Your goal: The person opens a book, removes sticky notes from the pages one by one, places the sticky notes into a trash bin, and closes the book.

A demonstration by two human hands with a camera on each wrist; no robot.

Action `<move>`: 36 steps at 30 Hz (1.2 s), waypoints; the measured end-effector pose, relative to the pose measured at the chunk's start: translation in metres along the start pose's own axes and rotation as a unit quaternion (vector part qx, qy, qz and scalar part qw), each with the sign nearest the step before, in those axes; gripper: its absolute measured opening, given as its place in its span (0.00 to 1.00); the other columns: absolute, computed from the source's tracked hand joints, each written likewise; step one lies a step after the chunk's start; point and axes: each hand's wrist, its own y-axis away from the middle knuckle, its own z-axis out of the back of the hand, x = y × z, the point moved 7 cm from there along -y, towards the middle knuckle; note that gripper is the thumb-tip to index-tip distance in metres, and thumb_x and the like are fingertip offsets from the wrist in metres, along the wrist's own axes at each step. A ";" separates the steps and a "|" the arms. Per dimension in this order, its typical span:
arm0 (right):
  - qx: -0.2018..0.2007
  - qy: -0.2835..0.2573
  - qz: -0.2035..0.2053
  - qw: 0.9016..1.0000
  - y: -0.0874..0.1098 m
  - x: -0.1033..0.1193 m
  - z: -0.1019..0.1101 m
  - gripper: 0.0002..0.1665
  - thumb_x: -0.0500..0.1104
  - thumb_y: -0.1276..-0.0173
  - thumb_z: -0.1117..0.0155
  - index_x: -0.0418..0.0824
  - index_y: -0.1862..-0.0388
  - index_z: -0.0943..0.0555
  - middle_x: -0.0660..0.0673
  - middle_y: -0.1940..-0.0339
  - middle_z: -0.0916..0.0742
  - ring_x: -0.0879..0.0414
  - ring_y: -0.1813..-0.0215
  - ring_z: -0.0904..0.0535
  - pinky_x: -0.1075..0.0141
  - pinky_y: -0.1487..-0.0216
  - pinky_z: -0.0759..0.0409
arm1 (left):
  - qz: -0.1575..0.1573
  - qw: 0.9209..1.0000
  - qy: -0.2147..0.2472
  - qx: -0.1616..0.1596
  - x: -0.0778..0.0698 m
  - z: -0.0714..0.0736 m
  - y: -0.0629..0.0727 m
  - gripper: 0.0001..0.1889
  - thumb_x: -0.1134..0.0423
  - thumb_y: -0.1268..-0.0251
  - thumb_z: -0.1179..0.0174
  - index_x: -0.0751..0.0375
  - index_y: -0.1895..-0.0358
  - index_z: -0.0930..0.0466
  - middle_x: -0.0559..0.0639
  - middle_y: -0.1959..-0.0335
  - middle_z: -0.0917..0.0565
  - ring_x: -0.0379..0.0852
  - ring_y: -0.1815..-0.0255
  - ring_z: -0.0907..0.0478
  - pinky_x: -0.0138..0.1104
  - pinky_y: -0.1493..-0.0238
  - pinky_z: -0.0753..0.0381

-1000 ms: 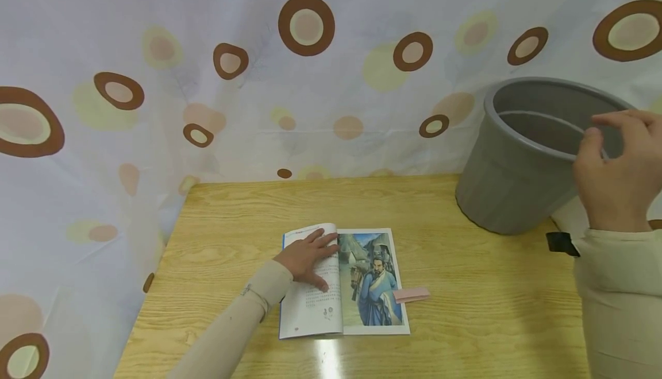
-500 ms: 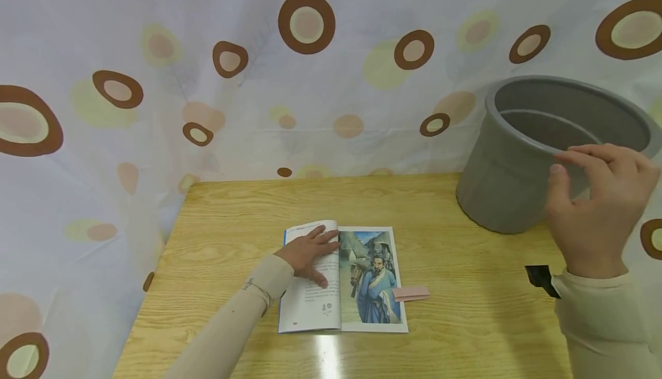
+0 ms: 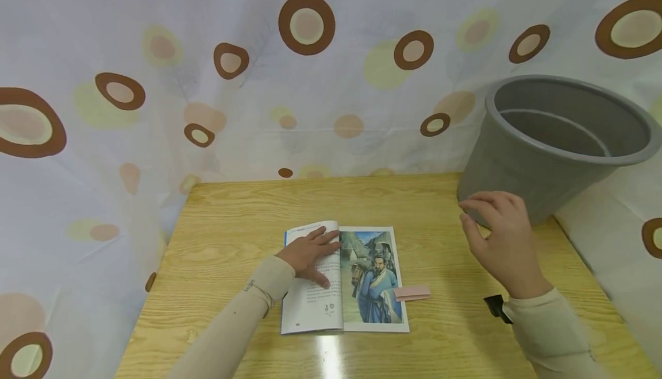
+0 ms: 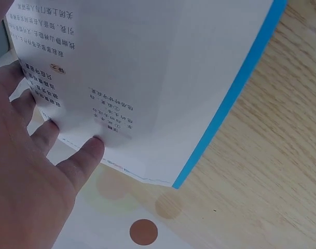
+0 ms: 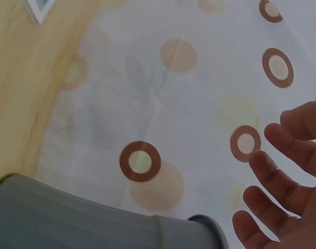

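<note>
An open book (image 3: 374,327) lies on the table, with printed text on its left page and a painting of a robed figure on its right. My left hand (image 3: 310,258) rests on the left page, fingers spread near the fold. In the left wrist view its fingertips touch the page (image 4: 147,78). A folded pink paper strip (image 3: 412,293) overlaps the right page's edge and sticks out past it. My right hand (image 3: 504,241) is in front of the grey bin, loosely bent. Nothing shows between its fingers (image 5: 282,184) in the right wrist view.
A tall grey bin (image 3: 517,166) stands at the table's back right, leaning slightly outward in view. The wooden table (image 3: 233,212) meets a white curtain with brown circles (image 3: 320,92) behind and at both sides.
My right hand has moved left and down, away from over the bin's mouth to in front of its base. The left hand and the book have stayed put.
</note>
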 end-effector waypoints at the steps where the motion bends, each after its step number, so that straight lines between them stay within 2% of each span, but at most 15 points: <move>1: 0.020 0.001 -0.002 1.000 0.005 0.001 -0.008 0.12 0.29 0.43 0.32 0.30 0.59 0.15 0.31 0.57 0.15 0.33 0.49 0.26 0.41 0.42 0.32 | -0.001 1.000 0.000 -0.001 0.000 0.000 0.000 0.52 0.36 0.51 0.29 0.46 0.22 0.43 0.42 0.17 0.51 0.51 0.15 0.57 0.49 0.21 0.39; 4: 0.076 0.006 -0.018 0.997 0.020 0.002 -0.032 0.13 0.30 0.43 0.30 0.32 0.57 0.15 0.32 0.54 0.15 0.34 0.47 0.26 0.41 0.43 0.30 | -0.003 1.000 -0.002 -0.001 -0.001 0.000 0.000 0.52 0.36 0.50 0.30 0.46 0.22 0.43 0.42 0.17 0.51 0.50 0.15 0.58 0.49 0.21 0.40; 7: 0.136 0.013 -0.040 0.990 0.040 0.003 -0.058 0.14 0.33 0.41 0.29 0.34 0.55 0.16 0.34 0.53 0.16 0.35 0.47 0.25 0.41 0.45 0.27 | -0.003 1.000 -0.002 -0.002 -0.001 0.000 0.000 0.52 0.36 0.51 0.30 0.46 0.22 0.43 0.42 0.17 0.51 0.50 0.15 0.58 0.49 0.21 0.40; 13: 0.258 0.016 -0.081 0.963 0.089 0.003 -0.108 0.14 0.39 0.37 0.30 0.39 0.52 0.16 0.37 0.48 0.16 0.36 0.43 0.23 0.40 0.45 0.22 | -0.006 1.000 -0.007 -0.005 -0.001 -0.001 0.000 0.52 0.35 0.50 0.31 0.45 0.21 0.44 0.43 0.17 0.52 0.51 0.15 0.59 0.50 0.21 0.40; 16: 0.296 0.032 -0.087 0.951 0.111 0.002 -0.126 0.14 0.40 0.37 0.30 0.41 0.52 0.15 0.38 0.48 0.16 0.38 0.43 0.22 0.41 0.47 0.20 | -0.011 1.000 -0.009 -0.009 -0.002 -0.001 0.000 0.52 0.35 0.50 0.31 0.46 0.22 0.43 0.44 0.17 0.51 0.51 0.15 0.58 0.50 0.21 0.40; 22: 0.309 0.045 -0.084 0.946 0.132 0.002 -0.142 0.18 0.41 0.38 0.29 0.40 0.49 0.17 0.39 0.51 0.16 0.41 0.47 0.21 0.45 0.50 0.19 | -0.003 1.000 -0.019 -0.007 -0.004 0.000 0.001 0.52 0.35 0.50 0.31 0.47 0.22 0.43 0.44 0.17 0.50 0.51 0.15 0.57 0.50 0.21 0.39; 27: 0.330 0.028 -0.115 0.936 0.144 -0.002 -0.151 0.17 0.42 0.35 0.32 0.41 0.47 0.17 0.41 0.51 0.16 0.44 0.48 0.21 0.46 0.51 0.19 | 0.000 1.000 -0.025 -0.005 -0.004 -0.001 0.002 0.52 0.35 0.49 0.31 0.47 0.21 0.44 0.43 0.17 0.51 0.51 0.15 0.57 0.50 0.21 0.39; 31: 0.341 0.020 -0.124 0.932 0.149 -0.003 -0.155 0.16 0.44 0.34 0.32 0.43 0.47 0.17 0.43 0.51 0.16 0.46 0.49 0.21 0.47 0.53 0.19 | 0.006 0.999 -0.034 -0.004 -0.003 -0.004 0.000 0.52 0.33 0.49 0.32 0.46 0.21 0.45 0.42 0.17 0.52 0.50 0.15 0.58 0.49 0.21 0.39; 36: 0.337 0.025 -0.126 0.933 0.147 -0.002 -0.154 0.17 0.44 0.35 0.30 0.43 0.48 0.17 0.43 0.52 0.16 0.45 0.50 0.21 0.47 0.55 0.19 | 0.012 0.999 -0.033 -0.003 -0.003 -0.004 0.001 0.53 0.33 0.49 0.33 0.44 0.21 0.46 0.40 0.17 0.53 0.49 0.15 0.59 0.50 0.21 0.39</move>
